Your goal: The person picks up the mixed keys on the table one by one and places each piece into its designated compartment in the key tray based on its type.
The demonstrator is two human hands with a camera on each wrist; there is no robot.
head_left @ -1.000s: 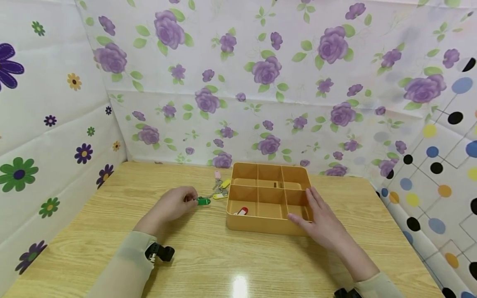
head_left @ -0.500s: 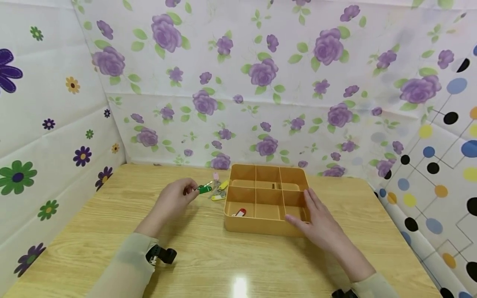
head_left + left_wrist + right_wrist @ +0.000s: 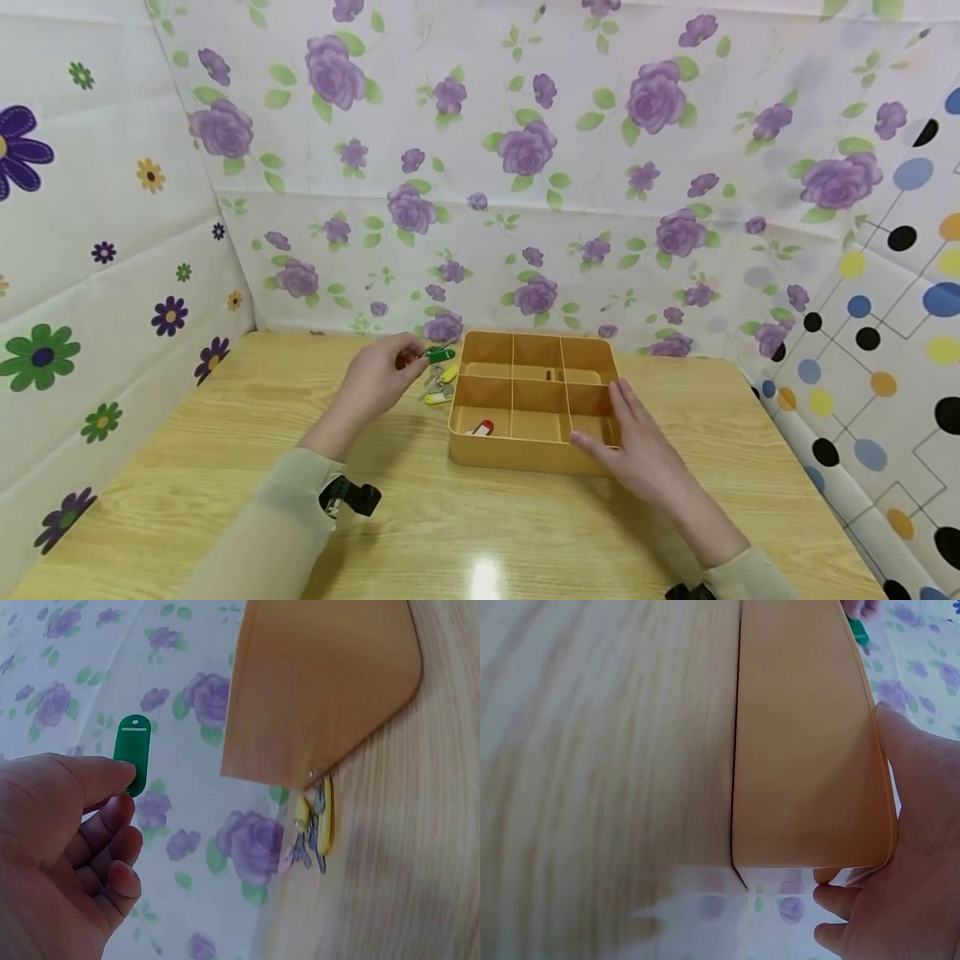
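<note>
My left hand (image 3: 382, 375) pinches a green key tag (image 3: 440, 355) between thumb and forefinger. In the left wrist view the tag (image 3: 133, 746) stands raised, slot upward, with the other fingers curled below. Under and beside it on the table lie yellow key tags (image 3: 439, 399) with keys; a bit of a pink tag (image 3: 286, 859) shows there too. My right hand (image 3: 648, 454) rests on the front right corner of the orange divided box (image 3: 525, 453), thumb over the front rim, fingers along the right side. A red key tag (image 3: 483, 428) lies in the front left compartment.
The wooden table (image 3: 420, 517) runs back to a floral cloth wall (image 3: 480, 250). Patterned cloth also hangs at left and right. Small dark marks (image 3: 553, 375) show in the box's back middle compartment.
My left hand has lifted the green key tag and carried it away from me and to the right, toward the box's back left corner. The right hand stays on the box.
</note>
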